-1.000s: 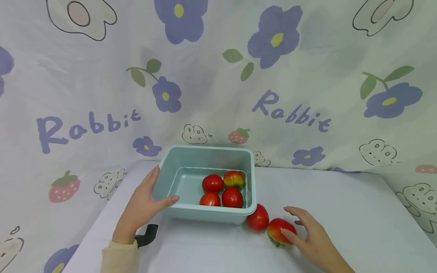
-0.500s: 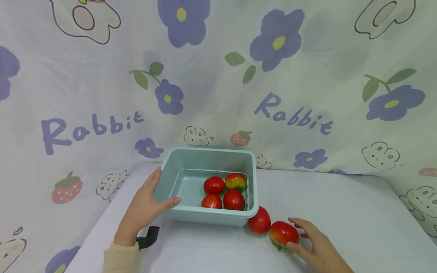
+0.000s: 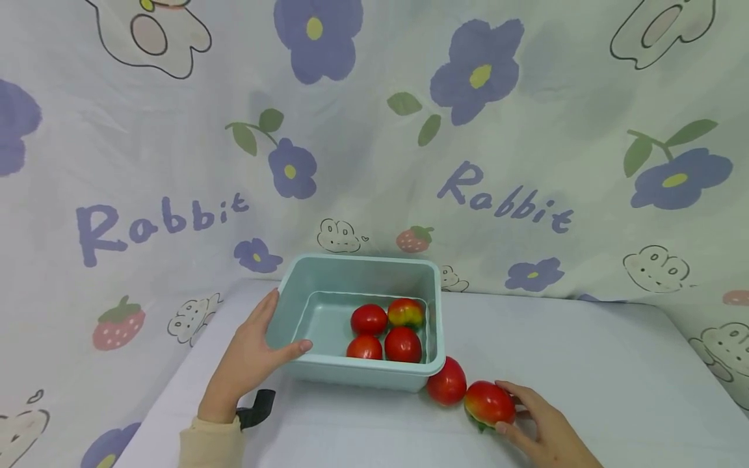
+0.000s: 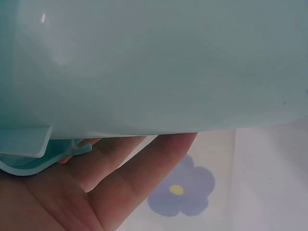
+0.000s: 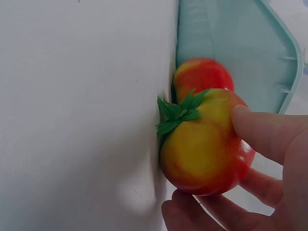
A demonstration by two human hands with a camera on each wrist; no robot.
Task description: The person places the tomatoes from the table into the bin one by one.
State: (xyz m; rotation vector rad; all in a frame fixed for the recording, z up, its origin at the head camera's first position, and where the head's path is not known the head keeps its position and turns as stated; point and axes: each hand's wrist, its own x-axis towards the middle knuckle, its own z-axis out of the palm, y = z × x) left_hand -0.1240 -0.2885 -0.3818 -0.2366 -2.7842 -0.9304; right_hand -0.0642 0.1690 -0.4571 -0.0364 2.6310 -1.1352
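My left hand holds the left front corner of a pale blue-green plastic bin, thumb over the rim and fingers along its outer side, as the left wrist view also shows. Several tomatoes lie inside, toward the right. Outside, against the right front corner, rests a red tomato. Beside it sits a red-and-yellow tomato with green leaves, which my right hand grips from the right. In the right wrist view, the thumb presses on this tomato while fingers reach around its other side.
A white cloth covers the table. Behind the bin hangs a curtain printed with flowers, rabbits and lettering. A black strap piece shows at the left wrist.
My right hand's fingers have closed in on the leafy tomato, which has hardly moved. The left hand keeps its hold on the bin. The whole head view has shifted slightly.
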